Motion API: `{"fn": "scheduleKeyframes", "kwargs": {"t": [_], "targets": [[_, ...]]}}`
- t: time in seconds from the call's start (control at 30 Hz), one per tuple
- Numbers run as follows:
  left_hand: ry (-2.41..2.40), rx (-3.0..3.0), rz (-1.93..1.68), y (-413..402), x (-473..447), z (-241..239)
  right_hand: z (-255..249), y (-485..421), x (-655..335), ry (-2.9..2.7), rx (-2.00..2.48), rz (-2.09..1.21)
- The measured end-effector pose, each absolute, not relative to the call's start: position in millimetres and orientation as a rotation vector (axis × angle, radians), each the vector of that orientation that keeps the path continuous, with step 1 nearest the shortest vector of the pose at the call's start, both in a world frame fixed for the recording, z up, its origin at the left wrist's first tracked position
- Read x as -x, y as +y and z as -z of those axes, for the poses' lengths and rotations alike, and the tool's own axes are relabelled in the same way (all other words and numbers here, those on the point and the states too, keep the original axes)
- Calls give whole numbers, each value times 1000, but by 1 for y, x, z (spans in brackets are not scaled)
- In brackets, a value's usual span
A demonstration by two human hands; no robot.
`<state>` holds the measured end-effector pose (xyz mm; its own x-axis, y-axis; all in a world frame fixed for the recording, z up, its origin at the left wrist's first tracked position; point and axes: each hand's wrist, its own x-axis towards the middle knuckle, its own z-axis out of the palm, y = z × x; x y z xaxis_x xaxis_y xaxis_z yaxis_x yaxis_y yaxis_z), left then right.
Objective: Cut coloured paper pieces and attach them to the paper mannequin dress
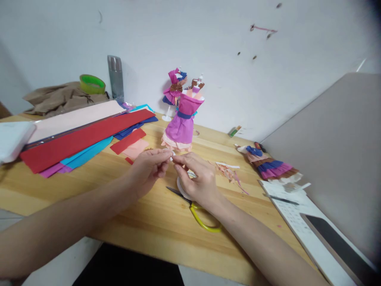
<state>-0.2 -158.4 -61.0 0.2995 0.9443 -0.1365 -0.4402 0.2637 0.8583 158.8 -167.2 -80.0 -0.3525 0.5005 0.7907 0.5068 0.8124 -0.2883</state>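
Observation:
My left hand [149, 169] and my right hand [196, 178] meet over the middle of the wooden table [154, 222], fingertips pinched together on a small white piece [172, 155] between them. A white roll [182, 190], apparently tape, shows under my right palm. Yellow-handled scissors [202, 216] lie on the table just below my right hand. Right behind my fingers stands a paper doll dress [183, 121] in purple and pink on a small stand.
Sheets of red, blue, pink and purple paper [80, 139] lie at the left. A second dressed figure [175, 89], a steel bottle [116, 77], green tape roll [92, 84] and brown paper stand at the back. Another paper doll [272, 166], scraps [229, 171] and a calendar [297, 216] lie right.

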Motion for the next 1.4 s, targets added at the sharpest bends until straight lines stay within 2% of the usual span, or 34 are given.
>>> {"fn": "scheduleKeyframes", "kwargs": {"t": [0.33,0.57,0.77,1.13,1.4], "targets": [[724,-737,-1155,-155,3,61,99,-169,-158,-2182,575,421],[704,-1123,-864,-150,8,64,66,-171,-162,-1827,851,-137],[728,-1198,-814,-148,9,61,57,-168,-168,-1850,856,-443],[844,-1402,-846,-145,9,58,51,-170,-172,-2027,893,-372],[840,-1320,-849,-145,10,65,54,-172,-171,-2134,856,-150]]}}
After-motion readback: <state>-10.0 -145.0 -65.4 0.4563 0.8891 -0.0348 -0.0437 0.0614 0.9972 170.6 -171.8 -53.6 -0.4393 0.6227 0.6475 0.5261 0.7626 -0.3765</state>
